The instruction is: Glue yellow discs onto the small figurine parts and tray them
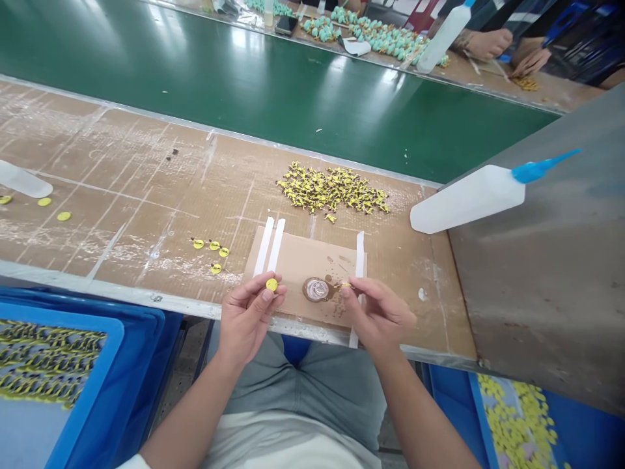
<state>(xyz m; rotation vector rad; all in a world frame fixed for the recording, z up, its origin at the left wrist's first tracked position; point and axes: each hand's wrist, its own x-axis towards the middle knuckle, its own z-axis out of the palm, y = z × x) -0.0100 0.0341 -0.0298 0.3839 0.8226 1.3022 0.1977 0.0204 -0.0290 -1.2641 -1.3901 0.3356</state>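
Yellow disc (271, 284) pinched in left hand (251, 319). Tiny yellow piece (344, 284) pinched in right hand (377, 314), just beside brown glue (317, 290) on cardboard (303, 264).

Factory assembly workshop. A green conveyor belt (273, 98) runs between two long workbenches (112, 195) surfaced in worn, scuffed brown sheeting. Across the belt, a co-worker's hands (481, 45) work beside heaped teal parts (375, 36). Blue plastic bins (83, 326) below bench level hold bulk yellow parts (43, 365), and a squeeze bottle (463, 198) with a blue nozzle lies on the near bench.
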